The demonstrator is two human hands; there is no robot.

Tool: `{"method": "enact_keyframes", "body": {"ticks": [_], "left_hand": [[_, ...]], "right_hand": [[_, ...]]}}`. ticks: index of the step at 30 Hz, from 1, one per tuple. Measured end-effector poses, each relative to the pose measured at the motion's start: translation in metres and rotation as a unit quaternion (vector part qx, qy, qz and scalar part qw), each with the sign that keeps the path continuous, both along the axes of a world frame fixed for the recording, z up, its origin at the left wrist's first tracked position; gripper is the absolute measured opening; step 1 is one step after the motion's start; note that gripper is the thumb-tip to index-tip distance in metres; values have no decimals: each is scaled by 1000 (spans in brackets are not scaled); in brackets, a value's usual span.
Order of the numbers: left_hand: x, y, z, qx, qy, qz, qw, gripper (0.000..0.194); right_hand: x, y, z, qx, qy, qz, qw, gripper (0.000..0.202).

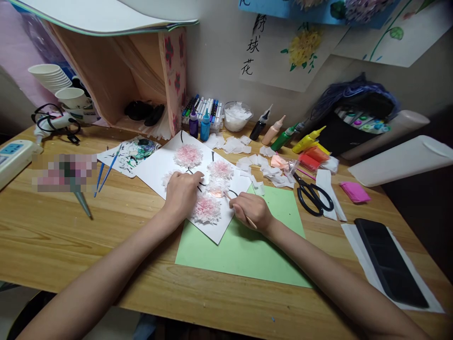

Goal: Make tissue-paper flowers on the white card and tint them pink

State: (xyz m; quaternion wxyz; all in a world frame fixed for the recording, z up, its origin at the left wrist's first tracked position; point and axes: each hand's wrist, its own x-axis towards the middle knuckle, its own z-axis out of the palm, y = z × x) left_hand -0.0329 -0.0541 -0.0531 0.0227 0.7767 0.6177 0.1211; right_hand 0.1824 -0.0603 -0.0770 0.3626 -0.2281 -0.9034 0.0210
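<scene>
A white sheet of paper (152,165) lies turned at an angle, bearing several pink-and-white ruffled flowers (188,155) and short black painted lines. My left hand (181,191) rests on its left part with curled fingers; whatever lies beneath them is hidden. Between my hands, by the lowest flower (205,209), is a small peach-coloured piece (216,193). My right hand (253,211) is closed around a thin pale stick (250,222), its tip pointing at that piece. Under the white sheet and my right hand lies a green sheet (244,257).
Torn white paper bits (237,145), paint bottles (260,123) and a bowl of white material (238,116) stand behind. Black-handled scissors (313,196), a pink packet (355,192) and a black tray (391,262) are at right. Blue brushes (109,170) and a paint-smeared sheet (136,153) lie left.
</scene>
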Motion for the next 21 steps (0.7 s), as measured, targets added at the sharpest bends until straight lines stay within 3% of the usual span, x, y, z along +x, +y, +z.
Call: {"method": "enact_keyframes", "body": {"ticks": [5, 9, 12, 15, 18, 21], "left_hand": [[0, 1, -1, 1, 1, -4, 1000, 26], [0, 0, -1, 1, 3, 1, 1000, 25], [0, 1, 0, 1, 1, 0, 1000, 25], [0, 1, 0, 0, 7, -1, 1000, 25], [0, 2, 0, 0, 6, -2, 1000, 25], [-1, 2, -1, 5, 1, -4, 1000, 26]], "right_hand": [[-7, 8, 8, -186, 69, -62, 978, 47], [-21, 21, 22, -395, 159, -169, 889, 56], [-28, 28, 30, -472, 197, -193, 837, 57], [-23, 26, 34, -493, 207, -143, 833, 55], [-4, 18, 36, -453, 250, -89, 851, 52], [22, 16, 36, -348, 269, -134, 888, 48]]}}
